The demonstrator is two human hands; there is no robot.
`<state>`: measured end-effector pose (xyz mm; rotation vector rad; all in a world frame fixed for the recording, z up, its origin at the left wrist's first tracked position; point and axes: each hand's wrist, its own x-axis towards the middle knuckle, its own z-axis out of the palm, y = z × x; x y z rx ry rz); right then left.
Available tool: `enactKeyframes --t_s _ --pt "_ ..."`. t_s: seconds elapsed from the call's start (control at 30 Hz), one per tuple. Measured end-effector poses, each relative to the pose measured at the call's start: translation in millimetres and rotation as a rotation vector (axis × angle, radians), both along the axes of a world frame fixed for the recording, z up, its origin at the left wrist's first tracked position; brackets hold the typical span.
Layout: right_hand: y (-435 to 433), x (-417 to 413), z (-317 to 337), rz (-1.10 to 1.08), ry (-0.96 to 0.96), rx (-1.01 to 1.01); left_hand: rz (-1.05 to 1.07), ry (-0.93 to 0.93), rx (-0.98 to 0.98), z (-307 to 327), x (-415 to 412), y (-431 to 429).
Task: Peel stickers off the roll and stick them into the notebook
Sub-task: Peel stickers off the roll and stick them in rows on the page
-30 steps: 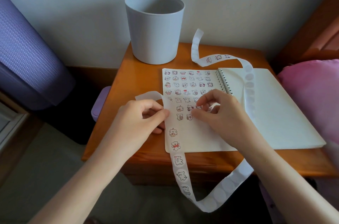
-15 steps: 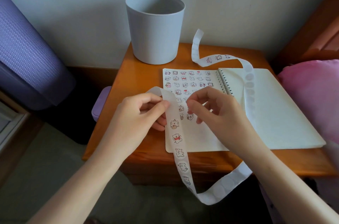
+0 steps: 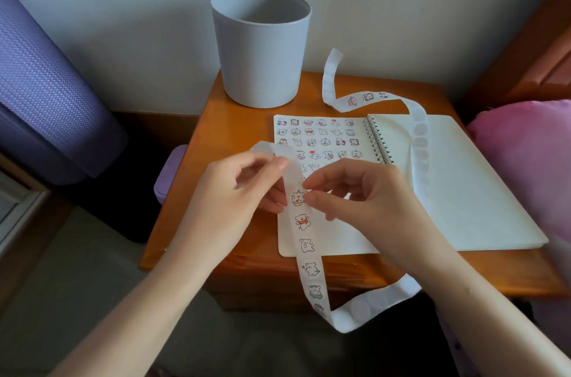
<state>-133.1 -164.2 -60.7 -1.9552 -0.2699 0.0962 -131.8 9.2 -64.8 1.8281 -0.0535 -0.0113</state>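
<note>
Head view: over the open notebook (image 3: 324,231) on a wooden bedside table (image 3: 191,222), the left hand (image 3: 238,200) pinches the limp, featherlight sticker strip (image 3: 304,234) while right hand (image 3: 361,197) fingertips nip the top sticker (image 3: 298,198), probably best lifted by its edge.

No legible text, brand, number or sign appears. The sticker strip (image 3: 304,233) and the left page of the notebook (image 3: 321,142) carry only small cartoon animal drawings with red accents; the grey bucket (image 3: 261,49) at the table's far edge is unmarked.
</note>
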Motion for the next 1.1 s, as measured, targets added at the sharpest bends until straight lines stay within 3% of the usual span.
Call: enactKeyframes --t_s 0.1,0.2,0.8,1.1 --pt "-2 1 0 -0.022 -0.020 -0.023 -0.049 0.113 -0.087 3 -1 -1" --pt "-3 1 -1 -0.035 -0.053 -0.081 -0.101 0.156 -0.032 2 -1 -1" --pt "-1 3 -2 -0.042 -0.109 -0.107 -0.122 0.078 0.023 -4 -1 -1" --pt "1 0 -4 -0.025 -0.156 -0.224 -0.117 0.093 0.020 -8 0 0"
